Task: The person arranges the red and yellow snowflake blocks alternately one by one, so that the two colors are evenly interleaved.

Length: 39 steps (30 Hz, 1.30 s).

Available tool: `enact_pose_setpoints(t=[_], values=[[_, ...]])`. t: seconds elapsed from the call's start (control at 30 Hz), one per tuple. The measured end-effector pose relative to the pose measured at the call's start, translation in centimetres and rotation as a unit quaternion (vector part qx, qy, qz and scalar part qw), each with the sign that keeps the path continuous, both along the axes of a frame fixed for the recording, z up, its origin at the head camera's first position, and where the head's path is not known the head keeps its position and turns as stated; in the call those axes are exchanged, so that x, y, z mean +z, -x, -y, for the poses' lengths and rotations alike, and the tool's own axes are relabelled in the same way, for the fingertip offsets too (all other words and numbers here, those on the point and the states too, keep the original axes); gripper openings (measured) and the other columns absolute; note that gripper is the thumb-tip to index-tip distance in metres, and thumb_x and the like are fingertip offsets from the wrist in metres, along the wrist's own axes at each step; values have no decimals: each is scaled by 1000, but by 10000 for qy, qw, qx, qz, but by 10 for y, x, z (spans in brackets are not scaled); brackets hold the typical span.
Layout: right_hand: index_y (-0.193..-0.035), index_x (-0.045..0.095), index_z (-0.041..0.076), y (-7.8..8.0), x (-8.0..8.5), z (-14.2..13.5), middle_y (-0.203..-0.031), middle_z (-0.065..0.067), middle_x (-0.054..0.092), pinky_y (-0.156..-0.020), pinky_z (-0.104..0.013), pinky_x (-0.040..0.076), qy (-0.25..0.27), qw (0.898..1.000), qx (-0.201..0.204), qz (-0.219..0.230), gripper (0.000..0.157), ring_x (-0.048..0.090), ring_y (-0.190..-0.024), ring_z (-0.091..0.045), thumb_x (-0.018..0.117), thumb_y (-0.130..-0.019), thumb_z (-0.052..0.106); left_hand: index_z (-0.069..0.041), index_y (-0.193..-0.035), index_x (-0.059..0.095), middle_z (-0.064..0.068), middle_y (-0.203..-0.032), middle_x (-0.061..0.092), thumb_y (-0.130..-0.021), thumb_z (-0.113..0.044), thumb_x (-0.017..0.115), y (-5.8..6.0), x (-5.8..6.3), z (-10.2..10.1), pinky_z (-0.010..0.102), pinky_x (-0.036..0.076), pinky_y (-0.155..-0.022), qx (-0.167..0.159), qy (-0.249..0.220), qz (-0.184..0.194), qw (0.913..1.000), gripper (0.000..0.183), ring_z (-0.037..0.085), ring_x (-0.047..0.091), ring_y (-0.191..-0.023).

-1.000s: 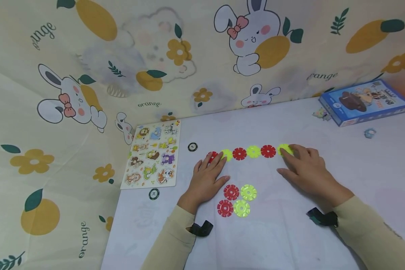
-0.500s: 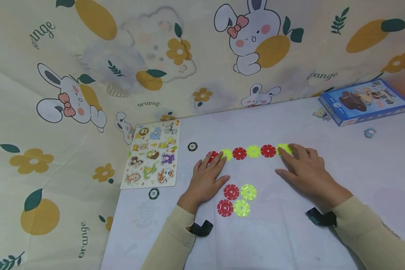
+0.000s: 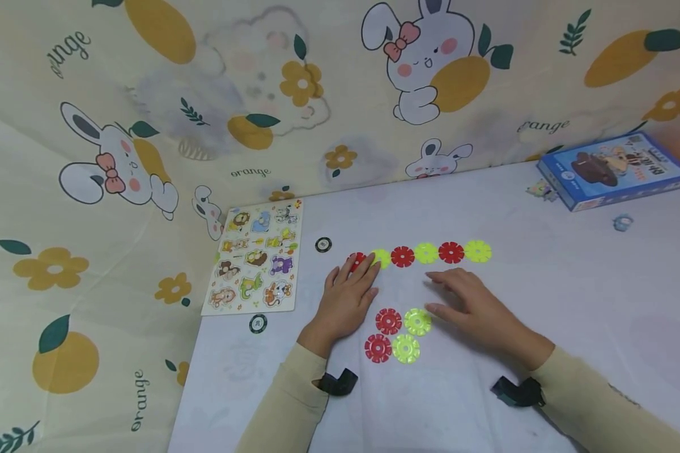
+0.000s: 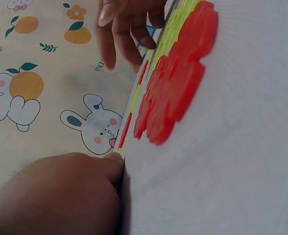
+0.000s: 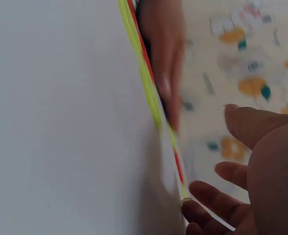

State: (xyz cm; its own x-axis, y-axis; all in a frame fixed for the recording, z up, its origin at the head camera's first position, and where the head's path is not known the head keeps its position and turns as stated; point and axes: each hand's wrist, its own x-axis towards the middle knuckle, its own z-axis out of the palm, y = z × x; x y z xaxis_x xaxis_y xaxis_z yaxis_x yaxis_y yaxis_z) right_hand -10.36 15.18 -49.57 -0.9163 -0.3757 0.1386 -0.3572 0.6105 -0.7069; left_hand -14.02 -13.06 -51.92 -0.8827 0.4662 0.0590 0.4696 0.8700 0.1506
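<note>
Red and yellow-green notched plastic discs lie flat on the white table. Several form an alternating row, from a red disc [image 3: 354,260] on the left to a yellow-green disc [image 3: 478,251] on the right. My left hand [image 3: 342,305] rests flat with its fingertips over the row's left end, partly hiding the first discs. Nearer me is a cluster of two red discs [image 3: 388,321] and two yellow-green discs [image 3: 406,349]. My right hand [image 3: 478,308] hovers to the right of the cluster, fingers spread and holding nothing, its thumb close to the upper yellow-green disc [image 3: 417,322].
An animal picture board [image 3: 255,258] lies at the left, with a black round chip [image 3: 323,245] beyond its right edge and another chip [image 3: 258,324] below it. At the back right are a blue box [image 3: 614,170] and a small blue figure [image 3: 622,223]. A patterned cloth hangs behind.
My right hand has let go of the row's rightmost yellow-green disc and moved left and towards me, near the cluster. The left hand stays in place.
</note>
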Motion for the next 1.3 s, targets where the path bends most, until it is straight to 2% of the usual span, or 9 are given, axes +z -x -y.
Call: enact_pose_setpoints(t=[0.17,0.37,0.5,0.63,0.73,0.83,1.0,1.1,1.3], values=[[-132,56,23,-8,-3,36,-122,9,52,-90,-45,40,-409,9980,465,-100,66,42,-113,-11,78,-75,49,-30,-153,21,-12,-159,9,-101,-44,37,0,2,-1,50,9,-111,10,-12,21,10000,57,22,2,-144],[-122,64,25,-12,-4,63,-114,7,48,-78,-38,36,-874,9952,426,-65,60,40,-104,-13,83,-69,47,-31,-153,21,-12,-158,9,-101,-45,36,1,1,-1,51,10,-111,9,1,57,10000,57,21,2,-144],[-114,61,23,-11,0,66,-107,9,51,-78,-38,36,-642,9971,338,228,56,43,-101,-12,88,-66,37,-32,-153,20,-12,-158,9,-100,-46,37,1,0,-1,51,9,-111,4,-21,68,10000,58,21,2,-144],[-109,57,27,-11,3,60,-99,12,56,-78,-34,44,-61,9961,207,850,46,50,-94,-11,85,-72,28,-32,-153,20,-12,-158,9,-100,-46,38,1,0,0,50,9,-111,11,-14,50,10000,58,21,3,-144],[-105,58,31,-10,4,51,-95,13,58,-73,-30,51,450,9925,99,1129,34,54,-90,-11,79,-80,26,-32,-153,20,-12,-158,10,-100,-46,38,1,0,0,50,9,-111,9,-20,46,10000,58,21,3,-144],[-107,57,30,-6,6,35,-93,11,61,-69,-29,52,904,9887,-99,1194,29,57,-84,-14,75,-84,26,-32,-153,20,-12,-159,9,-100,-46,37,1,0,0,50,9,-111,1,-36,65,10000,58,21,2,-144],[-111,57,26,4,5,-5,-92,3,60,-63,-27,51,1129,9854,-701,1065,25,56,-80,-20,68,-90,33,-31,-153,19,-12,-159,8,-101,-46,36,0,-2,-1,49,8,-111,-22,-29,41,10000,57,21,1,-144],[-115,57,22,11,3,-35,-97,-1,58,-64,-26,52,1096,9795,-1218,1172,29,54,-85,-23,63,-92,39,-31,-153,20,-12,-159,8,-101,-45,37,0,-2,-1,50,8,-111,-37,-32,24,10000,57,22,1,-144],[-129,51,17,30,3,-93,-111,-8,52,-66,-22,51,1048,9551,-2309,1533,48,48,-94,-27,51,-95,51,-29,-153,23,-10,-159,10,-101,-43,38,0,1,-1,50,9,-111,-29,-46,21,10000,57,23,3,-144]])
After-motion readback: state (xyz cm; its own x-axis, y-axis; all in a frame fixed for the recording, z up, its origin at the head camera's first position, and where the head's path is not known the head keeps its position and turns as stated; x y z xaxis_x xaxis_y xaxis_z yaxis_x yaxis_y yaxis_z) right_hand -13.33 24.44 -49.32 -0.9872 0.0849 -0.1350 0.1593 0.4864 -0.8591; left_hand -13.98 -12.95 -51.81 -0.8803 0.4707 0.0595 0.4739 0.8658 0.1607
